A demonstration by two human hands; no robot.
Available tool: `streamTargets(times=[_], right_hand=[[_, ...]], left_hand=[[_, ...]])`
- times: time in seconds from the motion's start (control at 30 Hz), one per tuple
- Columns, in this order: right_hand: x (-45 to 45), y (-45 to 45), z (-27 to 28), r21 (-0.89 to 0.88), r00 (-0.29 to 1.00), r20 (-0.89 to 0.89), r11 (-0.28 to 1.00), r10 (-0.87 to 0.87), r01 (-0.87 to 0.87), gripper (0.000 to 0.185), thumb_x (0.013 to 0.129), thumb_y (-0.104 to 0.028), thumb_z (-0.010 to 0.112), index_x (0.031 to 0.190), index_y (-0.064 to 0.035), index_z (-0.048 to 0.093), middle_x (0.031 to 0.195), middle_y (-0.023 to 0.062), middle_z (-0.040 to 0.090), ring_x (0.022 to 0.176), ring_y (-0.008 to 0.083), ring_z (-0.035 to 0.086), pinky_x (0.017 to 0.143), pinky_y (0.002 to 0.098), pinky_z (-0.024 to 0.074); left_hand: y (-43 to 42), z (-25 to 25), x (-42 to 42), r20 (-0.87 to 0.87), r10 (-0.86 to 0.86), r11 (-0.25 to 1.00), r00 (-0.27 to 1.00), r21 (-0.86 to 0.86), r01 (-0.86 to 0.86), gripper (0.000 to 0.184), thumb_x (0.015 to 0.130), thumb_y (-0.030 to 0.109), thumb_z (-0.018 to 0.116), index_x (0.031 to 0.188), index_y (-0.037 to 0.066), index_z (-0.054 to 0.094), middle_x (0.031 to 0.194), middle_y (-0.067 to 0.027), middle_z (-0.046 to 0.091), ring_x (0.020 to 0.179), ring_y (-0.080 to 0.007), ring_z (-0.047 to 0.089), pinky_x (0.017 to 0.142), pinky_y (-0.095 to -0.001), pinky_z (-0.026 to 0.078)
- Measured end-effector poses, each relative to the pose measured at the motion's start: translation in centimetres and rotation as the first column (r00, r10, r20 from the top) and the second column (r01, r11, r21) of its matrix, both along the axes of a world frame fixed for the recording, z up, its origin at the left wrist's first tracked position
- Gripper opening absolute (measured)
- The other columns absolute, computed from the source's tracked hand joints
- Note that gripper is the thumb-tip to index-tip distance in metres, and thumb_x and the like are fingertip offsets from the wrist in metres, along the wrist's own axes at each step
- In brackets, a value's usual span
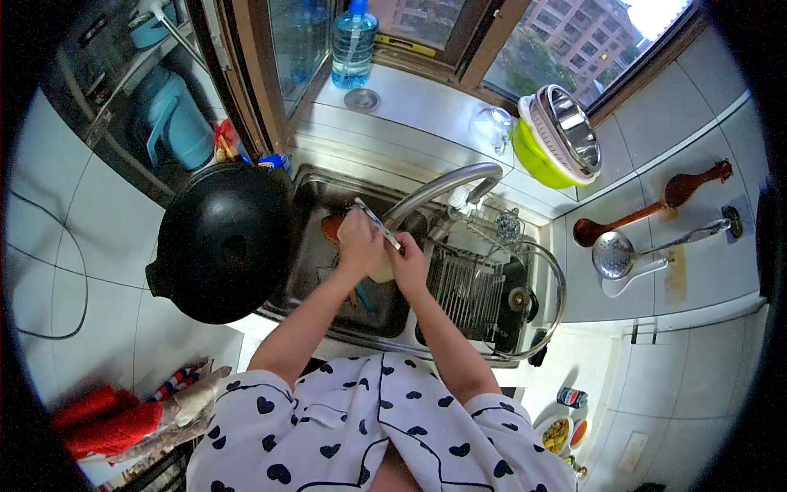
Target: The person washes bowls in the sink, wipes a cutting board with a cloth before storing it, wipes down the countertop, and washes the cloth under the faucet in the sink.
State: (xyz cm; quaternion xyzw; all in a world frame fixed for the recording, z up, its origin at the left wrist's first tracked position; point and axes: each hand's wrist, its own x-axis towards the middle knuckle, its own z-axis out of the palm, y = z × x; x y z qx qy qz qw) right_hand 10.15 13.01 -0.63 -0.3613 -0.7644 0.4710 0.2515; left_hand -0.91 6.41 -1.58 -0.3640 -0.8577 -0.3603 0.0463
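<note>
Hands (359, 239) over metal sink (308, 264), tiled wall (697, 275), window (541, 49)

The thin item (379, 223) at the hands is too small to identify; the fingertips of the left hand (356, 243) are largely hidden, and those of the right hand (408, 264) partly so. The pale object (382, 271) is partly covered by the hands. The blue object (364, 298) in the sink (305, 262) is indistinct. Bottle (352, 56), cut off above; shirt (332, 422), cut off below
</note>
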Motion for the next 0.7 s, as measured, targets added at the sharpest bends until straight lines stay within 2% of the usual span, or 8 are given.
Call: streamTargets(times=[0.03, 0.13, 0.23, 0.4, 0.5, 0.53, 0.57, 0.7], right_hand=[[-0.1, -0.7, 0.4, 0.055, 0.999, -0.012, 0.997, -0.049, 0.050, 0.021, 0.084, -0.025, 0.058, 0.093, -0.0068, 0.053, 0.070, 0.0095, 0.054, 0.059, 0.0175, 0.048, 0.057, 0.0317, 0.0401], [0.8, -1.3, 3.7, -0.118, 0.999, -0.004, 0.992, -0.040, 0.040, 0.023, 0.084, -0.027, 0.059, 0.093, -0.0069, 0.052, 0.070, 0.0102, 0.054, 0.059, 0.0175, 0.048, 0.057, 0.0321, 0.0402], [1.5, -2.8, 5.2, -0.117, 0.998, 0.057, 0.992, -0.038, 0.045, 0.021, 0.085, -0.024, 0.058, 0.090, -0.0061, 0.051, 0.067, 0.0091, 0.053, 0.058, 0.0179, 0.047, 0.057, 0.0319, 0.0401], [0.5, -1.2, 2.6, -0.135, 0.980, -0.185, 0.990, -0.069, 0.045, 0.016, 0.086, -0.018, 0.056, 0.088, -0.0033, 0.049, 0.072, 0.0071, 0.051, 0.063, 0.0136, 0.046, 0.062, 0.0278, 0.0388], [1.1, -1.7, 4.5, -0.292, 0.990, -0.140, 0.956, -0.010, -0.032, 0.014, 0.086, -0.017, 0.056, 0.088, -0.0044, 0.050, 0.073, 0.0043, 0.051, 0.066, 0.0106, 0.046, 0.062, 0.0255, 0.0378], [1.3, -2.1, 4.9, -0.297, 0.991, -0.129, 0.953, 0.029, -0.066, 0.014, 0.086, -0.017, 0.056, 0.088, -0.0044, 0.050, 0.074, 0.0034, 0.051, 0.067, 0.0100, 0.046, 0.062, 0.0249, 0.0378], [1.3, -2.7, 5.3, -0.299, 0.991, -0.120, 0.949, 0.067, -0.100, 0.015, 0.086, -0.017, 0.056, 0.089, -0.0044, 0.050, 0.075, 0.0025, 0.051, 0.067, 0.0094, 0.046, 0.062, 0.0243, 0.0378], [0.4, -2.6, 4.8, -0.452, 0.958, -0.286, 0.882, -0.006, -0.130, 0.018, 0.086, -0.019, 0.058, 0.090, -0.0033, 0.051, 0.077, 0.0006, 0.050, 0.068, 0.0092, 0.045, 0.062, 0.0236, 0.0385]], left_hand=[[0.1, 1.5, 0.9, -0.219, 0.001, 1.000, 0.976, 0.025, 0.005, 0.050, 0.083, 0.022, 0.050, 0.122, -0.008, 0.040, 0.120, -0.0263, 0.046, 0.110, -0.0382, 0.046, 0.094, -0.0407, 0.037], [0.7, 4.0, -1.3, 0.229, -0.199, 0.974, 0.953, -0.057, 0.218, 0.037, 0.086, 0.022, 0.042, 0.113, -0.004, 0.049, 0.119, -0.0204, 0.050, 0.111, -0.0359, 0.044, 0.094, -0.0448, 0.034], [2.4, 2.7, -5.5, 0.733, -0.040, 0.969, 0.679, -0.138, 0.206, 0.029, 0.085, 0.020, 0.043, 0.098, -0.002, 0.056, 0.108, -0.0186, 0.056, 0.103, -0.0376, 0.049, 0.088, -0.0446, 0.038], [1.4, 5.7, 1.2, -0.275, -0.069, 0.960, 0.959, 0.242, 0.139, 0.027, 0.081, 0.017, 0.045, 0.098, -0.001, 0.056, 0.100, -0.0206, 0.058, 0.085, -0.0395, 0.057, 0.076, -0.0471, 0.045], [0.9, 5.3, -1.5, 0.328, -0.194, 0.967, 0.925, -0.095, 0.236, 0.038, 0.081, 0.025, 0.050, 0.110, 0.001, 0.054, 0.097, -0.0215, 0.058, 0.087, -0.0331, 0.057, 0.082, -0.0407, 0.044], [2.8, -3.2, -5.6, 0.441, -0.181, 0.955, 0.879, -0.135, 0.265, 0.032, 0.085, 0.026, 0.043, 0.101, 0.002, 0.058, 0.091, -0.0199, 0.060, 0.083, -0.0354, 0.058, 0.078, -0.0425, 0.045], [2.2, -0.2, -6.1, 0.626, -0.087, 0.975, 0.775, -0.104, 0.194, 0.033, 0.088, 0.025, 0.037, 0.092, 0.001, 0.059, 0.086, -0.0198, 0.061, 0.078, -0.0375, 0.057, 0.073, -0.0454, 0.044], [0.8, 5.9, -3.5, 0.367, -0.126, 0.981, 0.922, -0.090, 0.170, 0.026, 0.086, 0.022, 0.042, 0.089, 0.003, 0.060, 0.091, -0.0178, 0.060, 0.084, -0.0367, 0.056, 0.077, -0.0453, 0.044]])
